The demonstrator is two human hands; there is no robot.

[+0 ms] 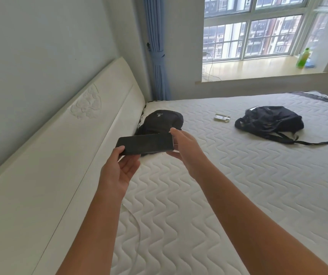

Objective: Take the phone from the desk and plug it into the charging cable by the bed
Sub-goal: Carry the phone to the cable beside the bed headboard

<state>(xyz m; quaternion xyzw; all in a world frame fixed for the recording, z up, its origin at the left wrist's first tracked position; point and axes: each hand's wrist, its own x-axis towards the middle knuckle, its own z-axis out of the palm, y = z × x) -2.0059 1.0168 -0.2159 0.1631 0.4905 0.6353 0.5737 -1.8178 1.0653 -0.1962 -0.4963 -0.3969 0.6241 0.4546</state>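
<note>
Two dark bags lie on the bare quilted mattress point(238, 185): a black backpack point(270, 121) at the far right with its straps trailing, and a smaller black bag point(162, 120) against the white headboard point(59, 155); what either holds cannot be seen. The phone point(145, 144) is held in the air above the mattress, its dark face up and its long axis running left to right. The left hand point(119, 169) pinches its left end; the right hand point(187, 151) closes around its right end, hiding that edge. A thin white charging cable point(137, 227) curves along the near mattress, its ends hidden behind the left forearm. A small flat object point(222, 117) near the backpack is too blurred to name.
</note>
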